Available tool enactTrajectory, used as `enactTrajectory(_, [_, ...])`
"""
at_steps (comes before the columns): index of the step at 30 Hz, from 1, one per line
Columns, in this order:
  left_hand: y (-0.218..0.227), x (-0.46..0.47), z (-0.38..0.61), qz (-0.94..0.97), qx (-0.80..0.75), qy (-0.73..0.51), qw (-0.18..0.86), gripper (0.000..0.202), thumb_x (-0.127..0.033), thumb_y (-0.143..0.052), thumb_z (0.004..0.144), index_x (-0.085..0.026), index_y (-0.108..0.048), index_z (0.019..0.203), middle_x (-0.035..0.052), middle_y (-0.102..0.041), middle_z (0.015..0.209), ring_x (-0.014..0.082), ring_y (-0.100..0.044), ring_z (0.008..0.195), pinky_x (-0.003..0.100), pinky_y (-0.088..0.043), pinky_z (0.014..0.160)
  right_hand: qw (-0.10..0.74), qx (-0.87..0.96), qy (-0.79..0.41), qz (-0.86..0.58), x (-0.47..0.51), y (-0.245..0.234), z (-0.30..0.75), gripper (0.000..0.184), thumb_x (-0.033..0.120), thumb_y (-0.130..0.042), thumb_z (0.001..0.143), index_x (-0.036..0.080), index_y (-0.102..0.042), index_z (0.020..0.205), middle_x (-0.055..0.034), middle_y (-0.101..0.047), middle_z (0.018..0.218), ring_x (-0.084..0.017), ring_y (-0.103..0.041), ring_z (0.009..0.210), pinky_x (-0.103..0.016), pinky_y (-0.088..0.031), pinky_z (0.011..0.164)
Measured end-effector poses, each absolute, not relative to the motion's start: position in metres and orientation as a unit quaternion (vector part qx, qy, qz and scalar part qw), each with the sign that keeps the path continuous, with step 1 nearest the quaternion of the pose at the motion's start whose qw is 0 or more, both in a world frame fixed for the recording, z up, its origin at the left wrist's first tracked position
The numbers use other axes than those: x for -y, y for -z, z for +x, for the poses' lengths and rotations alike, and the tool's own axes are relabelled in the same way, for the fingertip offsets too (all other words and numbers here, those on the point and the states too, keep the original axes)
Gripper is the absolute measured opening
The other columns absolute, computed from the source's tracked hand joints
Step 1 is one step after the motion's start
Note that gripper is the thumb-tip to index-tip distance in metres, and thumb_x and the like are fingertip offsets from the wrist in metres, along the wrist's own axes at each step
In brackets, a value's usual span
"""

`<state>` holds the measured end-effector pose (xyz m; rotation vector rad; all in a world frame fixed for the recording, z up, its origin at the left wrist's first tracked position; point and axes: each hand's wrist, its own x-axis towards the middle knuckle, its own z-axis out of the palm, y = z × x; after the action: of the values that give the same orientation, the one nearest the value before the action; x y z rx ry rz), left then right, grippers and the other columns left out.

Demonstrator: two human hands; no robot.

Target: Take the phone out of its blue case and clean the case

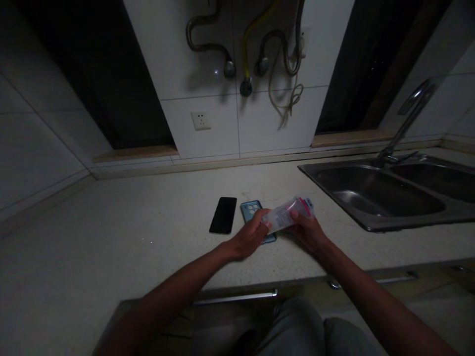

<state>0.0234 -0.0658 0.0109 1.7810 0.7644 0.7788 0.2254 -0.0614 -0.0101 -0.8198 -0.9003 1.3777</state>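
Note:
My left hand (249, 236) and my right hand (307, 230) both grip a clear plastic packet (288, 213) with a pink top edge, held just above the pale countertop (148, 227). Under my left hand lies a teal phone case (251, 209), camera cut-outs up, partly hidden by the fingers. A black phone (223, 215) lies flat to the left of the case, screen dark.
A steel double sink (374, 195) with a tap (408, 116) sits at the right. Hoses and pipes (256, 44) hang on the white tiled wall, beside a socket (201, 120). Drawer handles (237, 297) run below the counter's front edge.

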Motion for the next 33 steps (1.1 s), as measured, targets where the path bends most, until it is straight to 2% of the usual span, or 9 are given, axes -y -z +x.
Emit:
enactTrajectory(3, [-0.011,0.066,0.023,0.715,-0.285,-0.297,0.565,0.058,-0.061,-0.039,0.095,-0.018,-0.038,0.133,-0.0026,-0.045,0.077,0.0085,-0.039,0.058,0.021,-0.033,0.052,0.619,0.369,-0.611,-0.327,0.062,0.011,0.227,0.044,0.043,-0.090,0.057,0.020,-0.066,0.087,-0.0028,-0.070,0.079,-0.021,-0.066,0.070,-0.034,-0.061,0.061])
enactTrajectory(7, [-0.008,0.067,0.028,0.675,-0.242,-0.332,0.613,0.063,-0.065,-0.041,0.091,-0.021,-0.038,0.135,-0.0001,-0.049,0.085,0.0070,-0.039,0.056,0.020,-0.030,0.048,0.648,0.297,-0.642,-0.282,0.059,0.009,0.229,0.040,0.038,-0.091,0.058,0.022,-0.067,0.085,0.0000,-0.071,0.076,-0.019,-0.067,0.068,-0.029,-0.061,0.056])
enactTrajectory(10, [-0.008,0.072,0.033,0.658,-0.209,-0.355,0.631,0.065,-0.061,-0.043,0.091,-0.023,-0.035,0.143,0.0025,-0.055,0.091,0.0080,-0.043,0.056,0.022,-0.035,0.050,0.696,0.234,-0.637,-0.235,0.057,0.004,0.230,0.037,0.036,-0.090,0.059,0.024,-0.067,0.086,0.0037,-0.071,0.075,-0.016,-0.067,0.066,-0.028,-0.062,0.060])
enactTrajectory(12, [-0.010,0.075,0.034,0.672,-0.210,-0.331,0.629,0.068,-0.055,-0.044,0.094,-0.023,-0.028,0.151,0.0024,-0.057,0.086,0.0115,-0.049,0.060,0.026,-0.041,0.055,0.717,0.208,-0.631,-0.211,0.056,0.001,0.232,0.033,0.032,-0.087,0.063,0.023,-0.067,0.087,0.0048,-0.072,0.075,-0.014,-0.068,0.066,-0.027,-0.062,0.063])
enactTrajectory(15, [-0.010,0.071,0.029,0.732,-0.247,-0.343,0.535,0.066,-0.050,-0.037,0.098,-0.019,-0.023,0.154,0.0061,-0.061,0.088,0.0157,-0.055,0.068,0.032,-0.047,0.065,0.746,0.158,-0.617,-0.192,0.053,-0.003,0.239,0.024,0.028,-0.081,0.071,0.023,-0.066,0.089,0.0040,-0.074,0.081,-0.014,-0.070,0.070,-0.027,-0.061,0.067])
enactTrajectory(18, [-0.009,0.061,0.022,0.828,-0.292,-0.364,0.312,0.057,-0.044,-0.041,0.098,-0.016,-0.037,0.148,0.0175,-0.058,0.123,0.0212,-0.060,0.090,0.041,-0.048,0.084,0.782,0.106,-0.586,-0.182,0.051,-0.005,0.251,0.019,0.030,-0.075,0.077,0.023,-0.065,0.091,0.0018,-0.076,0.085,-0.017,-0.072,0.073,-0.028,-0.059,0.061])
enactTrajectory(21, [-0.009,0.053,0.019,0.875,-0.307,-0.342,0.154,0.045,-0.037,-0.039,0.099,-0.014,-0.054,0.134,0.0179,-0.059,0.123,0.0281,-0.056,0.111,0.046,-0.044,0.096,0.797,0.066,-0.571,-0.187,0.049,-0.003,0.265,0.023,0.040,-0.069,0.081,0.022,-0.064,0.094,-0.0005,-0.075,0.082,-0.020,-0.072,0.070,-0.027,-0.053,0.049])
enactTrajectory(28, [-0.004,0.052,0.030,0.914,-0.259,-0.308,0.050,0.031,-0.030,-0.046,0.096,-0.014,-0.070,0.109,0.0130,-0.065,0.104,0.0247,-0.058,0.100,0.043,-0.046,0.091,0.814,0.012,-0.551,-0.183,0.047,0.005,0.276,0.027,0.048,-0.057,0.086,0.022,-0.060,0.092,0.0013,-0.068,0.071,-0.018,-0.067,0.060,-0.027,-0.047,0.046])
enactTrajectory(33, [0.001,0.045,0.050,0.921,-0.283,-0.267,0.002,0.030,-0.037,-0.059,0.092,-0.018,-0.070,0.112,0.0123,-0.063,0.114,0.0254,-0.056,0.106,0.041,-0.044,0.092,0.801,0.023,-0.564,-0.201,0.043,0.008,0.274,0.025,0.046,-0.059,0.084,0.023,-0.060,0.094,0.0015,-0.069,0.072,-0.018,-0.068,0.061,-0.027,-0.047,0.046])
